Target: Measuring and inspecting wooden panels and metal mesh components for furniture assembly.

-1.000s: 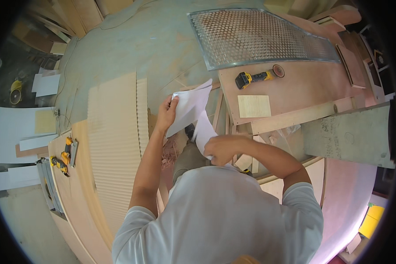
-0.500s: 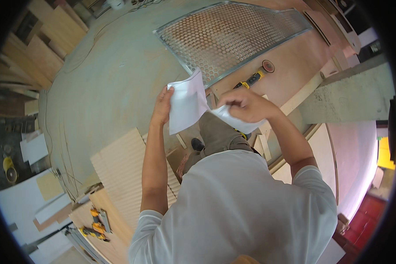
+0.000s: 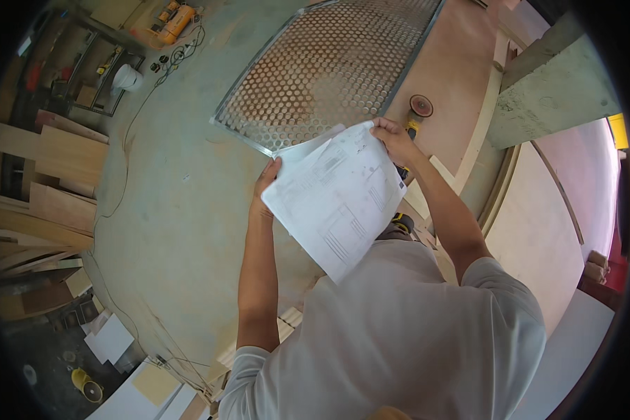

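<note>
Left forearm: the person's left arm [image 3: 257,269] comes up from the lower edge almost straight, elbow low, wrist raised before the body.
Right forearm: the right arm [image 3: 446,203] slants up and inward from the sleeve to the sheets' upper right corner, its hand a little higher than the left one.
Paper sheets: the printed paper sheets [image 3: 339,203] are held up between the two hands, tilted, with the lower corner pointing toward the grey shirt [image 3: 392,329]; line drawings show on the top sheet, and another sheet peeks out behind its upper left edge.
Left hand: the left hand [image 3: 265,183] pinches the sheets' left edge, thumb near the upper side; the fingers behind are mostly hidden.
Right hand: the right hand [image 3: 395,140] is curled closed on the upper right corner, pinching it.
Perforated panel: the metal-framed perforated panel [image 3: 322,77] lies beyond the sheets, its near corner just above the left hand in view.
Disc tool: the yellow-and-black tool with a reddish disc [image 3: 421,106] lies beyond the right hand, partly covered by it.
</note>
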Tool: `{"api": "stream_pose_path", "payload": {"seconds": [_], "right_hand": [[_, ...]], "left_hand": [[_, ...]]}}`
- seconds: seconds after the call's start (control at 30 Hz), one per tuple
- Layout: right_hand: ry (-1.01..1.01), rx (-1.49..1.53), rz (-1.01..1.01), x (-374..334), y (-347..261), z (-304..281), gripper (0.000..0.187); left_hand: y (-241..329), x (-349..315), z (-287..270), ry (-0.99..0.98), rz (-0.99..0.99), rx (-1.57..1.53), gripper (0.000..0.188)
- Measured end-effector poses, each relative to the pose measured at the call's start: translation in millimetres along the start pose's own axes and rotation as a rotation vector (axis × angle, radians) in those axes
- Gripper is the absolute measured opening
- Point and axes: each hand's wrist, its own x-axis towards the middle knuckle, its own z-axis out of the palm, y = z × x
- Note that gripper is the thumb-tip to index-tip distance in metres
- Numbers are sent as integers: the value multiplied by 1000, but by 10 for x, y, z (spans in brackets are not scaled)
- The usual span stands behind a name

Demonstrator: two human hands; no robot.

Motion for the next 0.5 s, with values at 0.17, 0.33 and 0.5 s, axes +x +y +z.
{"api": "stream_pose_path", "payload": {"seconds": [0.17,0.33,0.5], "right_hand": [[249,-210,-13,720,814,-313,14],[449,-686,168,1152,1111,127,26],[652,-611,200,1570,1667,78,25]], "left_hand": [[237,689,-118,-1,-141,90,47],[330,1161,-851,146,-289,184,48],[639,1545,-871,86,-415,206,47]]}}
